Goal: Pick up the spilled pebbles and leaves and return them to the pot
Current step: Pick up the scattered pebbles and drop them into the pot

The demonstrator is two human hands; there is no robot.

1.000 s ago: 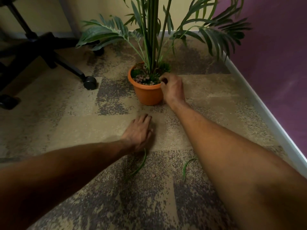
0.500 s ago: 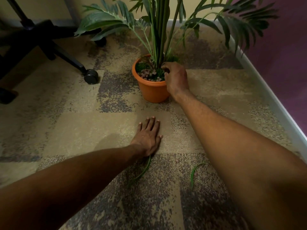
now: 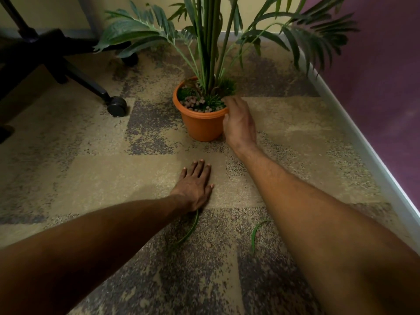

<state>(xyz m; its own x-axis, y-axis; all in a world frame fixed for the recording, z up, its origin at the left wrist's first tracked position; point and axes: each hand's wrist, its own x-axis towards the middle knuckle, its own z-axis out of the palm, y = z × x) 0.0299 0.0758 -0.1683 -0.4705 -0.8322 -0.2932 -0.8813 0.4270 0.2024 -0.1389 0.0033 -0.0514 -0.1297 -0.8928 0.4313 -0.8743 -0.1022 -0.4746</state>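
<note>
Our right hand (image 3: 238, 123) at rim of round orange plastic pot (image 3: 200, 128), frame centre; fingers (image 3: 228, 102) loose, apart, nothing held, likely to drop debris in. Left hand (image 3: 195, 185) flat on mottled beige carpet (image 3: 91, 178), fingers straight: bracing our lean. Thin green leaf (image 3: 192, 226) and second leaf (image 3: 255, 231) lower centre, uncollected.

In the upper centre of the frame, an orange pot (image 3: 202, 126) holding pink pebbles (image 3: 193, 103) stands on the carpet (image 3: 102, 173). The right hand (image 3: 238, 123) rests at its right rim, fingers loose. Lower down, the left hand (image 3: 195, 187) lies flat on the carpet over one end of a leaf (image 3: 189, 230). A second leaf (image 3: 255, 233) lies to its right.
</note>
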